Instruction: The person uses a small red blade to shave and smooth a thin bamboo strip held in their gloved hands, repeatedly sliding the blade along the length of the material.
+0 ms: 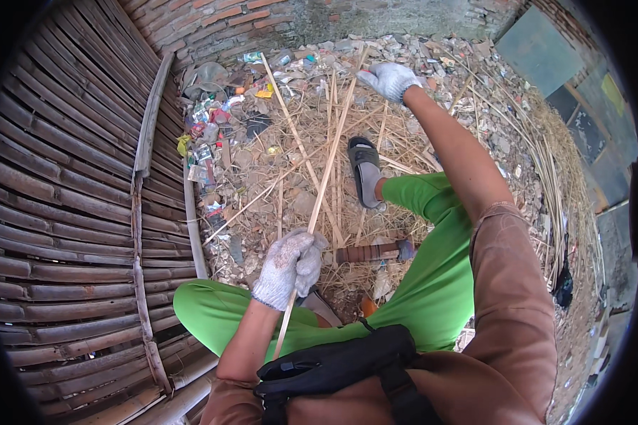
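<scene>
Bamboo, pale and split thin: from my end I see one long strip (325, 185) at mid-scene, slanting from the near lap to the far ground. The left hand (288, 263), in a whitish glove, has its fingers wrapped round the strip toward its near end. The right hand (390, 81), gloved too, is far and to the right, fingertips at the strip's far part; I cannot tell whether they pinch it. Below, I make out other strips (283, 106) lying crossed over straw. Right of the left hand lies a brown rod (368, 253), with a dark sandal (364, 170) farther off. Green trousers (432, 262) flank the rod, a slatted wall (57, 212) stands left, a brick wall (220, 21) far
</scene>
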Tool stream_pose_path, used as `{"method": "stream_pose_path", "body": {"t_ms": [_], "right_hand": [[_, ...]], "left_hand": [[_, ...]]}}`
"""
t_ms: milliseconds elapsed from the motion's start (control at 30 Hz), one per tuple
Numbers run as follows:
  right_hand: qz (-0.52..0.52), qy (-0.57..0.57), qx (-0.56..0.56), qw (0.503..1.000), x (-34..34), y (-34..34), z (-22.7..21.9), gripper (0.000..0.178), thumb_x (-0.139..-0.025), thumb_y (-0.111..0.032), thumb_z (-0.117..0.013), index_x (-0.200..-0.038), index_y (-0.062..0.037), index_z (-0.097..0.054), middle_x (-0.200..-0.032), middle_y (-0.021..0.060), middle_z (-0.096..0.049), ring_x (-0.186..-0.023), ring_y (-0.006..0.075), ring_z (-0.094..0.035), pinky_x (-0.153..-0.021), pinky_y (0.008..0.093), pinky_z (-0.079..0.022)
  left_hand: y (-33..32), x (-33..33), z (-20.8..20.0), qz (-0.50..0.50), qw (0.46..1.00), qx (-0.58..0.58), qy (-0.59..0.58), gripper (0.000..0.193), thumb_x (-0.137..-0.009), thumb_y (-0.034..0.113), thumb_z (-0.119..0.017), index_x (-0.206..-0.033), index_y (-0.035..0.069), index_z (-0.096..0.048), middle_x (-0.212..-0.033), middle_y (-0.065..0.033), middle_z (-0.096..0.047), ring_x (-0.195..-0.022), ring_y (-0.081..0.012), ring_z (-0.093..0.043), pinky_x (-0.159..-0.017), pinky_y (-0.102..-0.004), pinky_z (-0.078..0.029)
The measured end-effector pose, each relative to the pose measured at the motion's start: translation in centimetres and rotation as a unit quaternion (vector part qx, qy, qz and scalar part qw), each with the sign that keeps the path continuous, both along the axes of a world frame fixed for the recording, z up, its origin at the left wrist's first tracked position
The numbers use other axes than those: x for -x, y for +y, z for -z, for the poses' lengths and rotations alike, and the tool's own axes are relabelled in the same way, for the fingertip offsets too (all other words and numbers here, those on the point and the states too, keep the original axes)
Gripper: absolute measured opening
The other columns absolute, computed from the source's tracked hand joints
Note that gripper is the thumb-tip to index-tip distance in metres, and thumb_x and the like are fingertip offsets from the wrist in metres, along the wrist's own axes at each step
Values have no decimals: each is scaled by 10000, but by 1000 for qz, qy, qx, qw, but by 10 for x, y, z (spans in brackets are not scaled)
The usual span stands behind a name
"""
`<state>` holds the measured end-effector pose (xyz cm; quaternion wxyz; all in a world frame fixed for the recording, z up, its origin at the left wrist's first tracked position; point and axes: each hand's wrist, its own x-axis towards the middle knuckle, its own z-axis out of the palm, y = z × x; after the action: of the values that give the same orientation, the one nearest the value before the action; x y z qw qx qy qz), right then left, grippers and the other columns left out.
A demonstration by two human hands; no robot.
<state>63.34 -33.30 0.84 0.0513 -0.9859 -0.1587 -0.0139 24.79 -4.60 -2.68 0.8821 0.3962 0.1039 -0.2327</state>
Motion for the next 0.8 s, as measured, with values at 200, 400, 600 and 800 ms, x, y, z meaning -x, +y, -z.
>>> {"method": "stream_pose_path", "body": {"t_ms": [200, 400, 600, 800], "right_hand": [[-52, 81, -259, 961, 45, 42, -4, 787, -1030, -750, -489, -1134, -19, -760, -990, 185, -787, -826, 299, -749, -793, 430, -591], [16, 224, -506, 833, 109, 69, -31, 391, -1033, -511, -685, -1076, -124, -715, -709, -33, -621, -500, 84, -558, -432, 273, -437], [-39, 283, -448, 847, 154, 113, -67, 384, -1052, -507, -677, -996, -128, -677, -687, -29, -626, -500, 79, -562, -442, 267, -452], [-104, 333, -311, 884, 194, 149, -66, 496, -1053, -554, -655, -929, -74, -652, -705, 34, -656, -523, 137, -605, -482, 308, -476]], "left_hand": [[3, 4, -2, -30, 983, -177, -36, 276, -1098, 261, -588, -1071, -6, -653, -596, 8, -497, -386, -105, -432, -352, -260, -353], [0, 4, -7, 18, 968, -225, -109, 261, -1104, 246, -566, -1132, -1, -648, -648, -9, -570, -440, -113, -513, -393, -265, -419], [12, -3, -30, -51, 971, -138, -188, 350, -1101, 257, -575, -1309, -17, -639, -768, -36, -647, -552, -136, -617, -494, -270, -536], [23, -34, -7, -115, 969, -45, -215, 388, -1096, 289, -597, -1358, 7, -645, -816, -4, -660, -537, -112, -601, -474, -273, -511]]}}
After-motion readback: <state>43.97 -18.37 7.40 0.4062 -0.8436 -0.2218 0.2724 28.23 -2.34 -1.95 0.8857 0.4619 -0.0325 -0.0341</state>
